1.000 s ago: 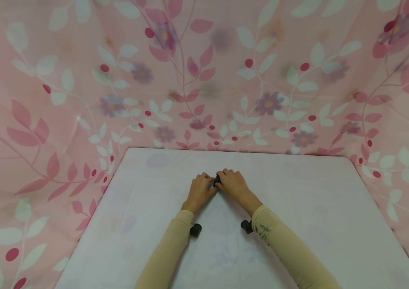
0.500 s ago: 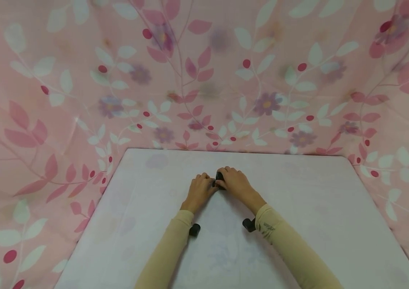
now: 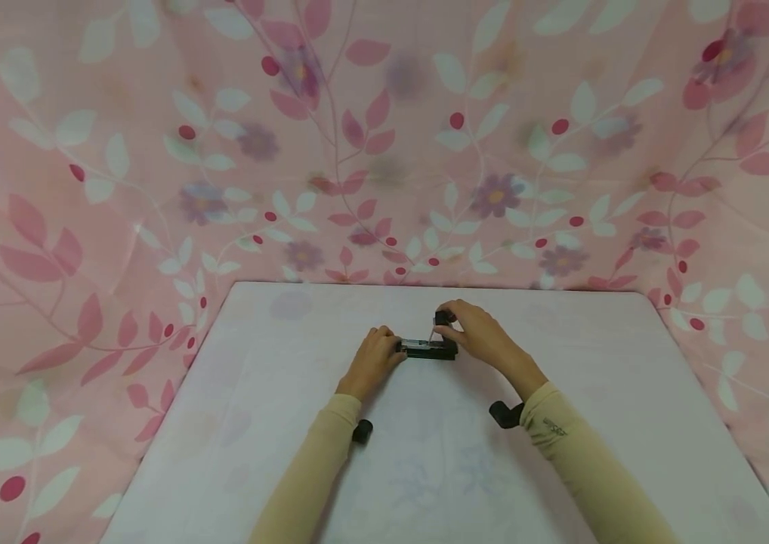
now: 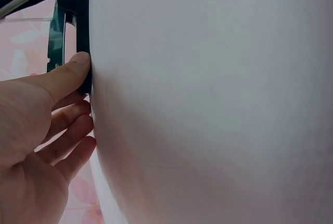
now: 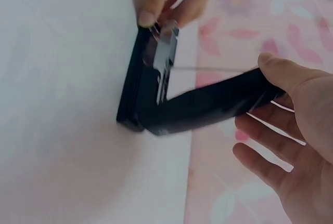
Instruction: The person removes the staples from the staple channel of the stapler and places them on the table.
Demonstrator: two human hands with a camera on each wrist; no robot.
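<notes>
Left hand (image 3: pixel 375 355) pinches black stapler base (image 3: pixel 429 354); right hand (image 3: pixel 488 338) grips raised cover (image 5: pixel 208 105); thin link (image 5: pixel 213 69), perhaps spring, between.

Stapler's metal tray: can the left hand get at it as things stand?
Likely yes: the left hand pinches the stapler base near the metal tray, and the raised top leaves it uncovered.

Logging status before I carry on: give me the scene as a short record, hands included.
object: black stapler, opened, on the pale table
left hand: pinches the base at the end away from the hinge
right hand: holds the raised lid by its free end
link: thin rod from lid toward base
backdrop: pink floral cloth behind the table
</notes>
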